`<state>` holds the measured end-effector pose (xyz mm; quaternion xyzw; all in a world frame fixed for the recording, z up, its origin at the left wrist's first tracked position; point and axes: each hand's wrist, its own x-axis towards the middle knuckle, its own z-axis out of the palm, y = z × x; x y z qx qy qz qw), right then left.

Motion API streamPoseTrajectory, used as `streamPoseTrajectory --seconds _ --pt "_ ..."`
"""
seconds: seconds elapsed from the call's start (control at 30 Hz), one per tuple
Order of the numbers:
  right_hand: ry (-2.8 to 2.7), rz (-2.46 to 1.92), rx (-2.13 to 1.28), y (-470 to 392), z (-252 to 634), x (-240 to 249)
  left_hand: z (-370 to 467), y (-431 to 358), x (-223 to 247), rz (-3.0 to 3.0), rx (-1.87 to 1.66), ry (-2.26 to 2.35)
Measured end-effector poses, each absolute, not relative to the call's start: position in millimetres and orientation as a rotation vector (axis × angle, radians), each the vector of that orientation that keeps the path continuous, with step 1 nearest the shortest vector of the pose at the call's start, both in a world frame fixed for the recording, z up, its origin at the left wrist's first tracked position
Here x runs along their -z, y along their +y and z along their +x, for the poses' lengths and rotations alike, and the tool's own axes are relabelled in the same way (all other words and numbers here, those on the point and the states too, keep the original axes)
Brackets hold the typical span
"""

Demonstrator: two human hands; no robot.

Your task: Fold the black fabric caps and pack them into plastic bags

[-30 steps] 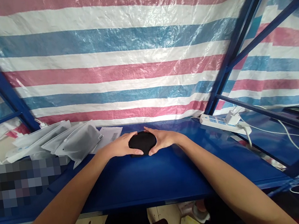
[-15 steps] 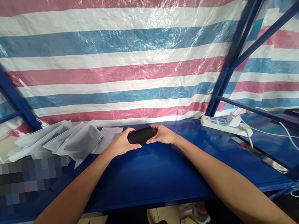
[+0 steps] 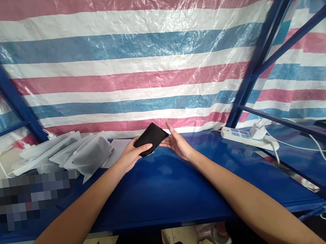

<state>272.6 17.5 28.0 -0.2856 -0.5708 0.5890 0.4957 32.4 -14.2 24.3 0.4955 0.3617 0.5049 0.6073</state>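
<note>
A flat black pouch-like item (image 3: 152,138) is held tilted above the blue table, its right end higher than its lower left side. My left hand (image 3: 131,155) grips its left end, thumb across the face turned toward me. By the opposite end is my right hand (image 3: 179,142), open with the thumb raised and the fingers reaching to the item's edge. Whether those fingertips touch it I cannot tell. What the item contains, if anything, is hidden.
Several frosted zip bags (image 3: 90,151) lean at the table's left, beside a white paper sheet (image 3: 117,147). A white power strip (image 3: 247,137) with plugs and cables lies at the right. Blue metal posts (image 3: 258,59) frame the striped tarp (image 3: 138,73) behind the blue table (image 3: 160,194).
The black item has turned from level to tilted, showing its broad flat face. My right hand has loosened from its right end and opened; my left hand still holds it.
</note>
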Motion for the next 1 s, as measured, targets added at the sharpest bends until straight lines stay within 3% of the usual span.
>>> streamPoseTrajectory --seconds 0.3,0.77,0.87,1.0 --pt "-2.077 -0.626 -0.731 -4.8 270.3 -30.7 28.1 -17.9 -28.7 1.27 -1.103 0.933" --pt "-1.509 -0.595 -1.347 3.4 262.3 -27.4 39.7 -22.1 -17.5 1.571 -0.981 0.707" --pt "-1.419 -0.608 -1.367 11.2 269.3 -26.5 26.1 -20.8 -20.4 1.925 -0.885 0.897" --pt "-1.309 -0.763 -1.261 26.0 284.0 -23.1 0.9 -12.6 -25.8 2.343 -0.89 1.58"
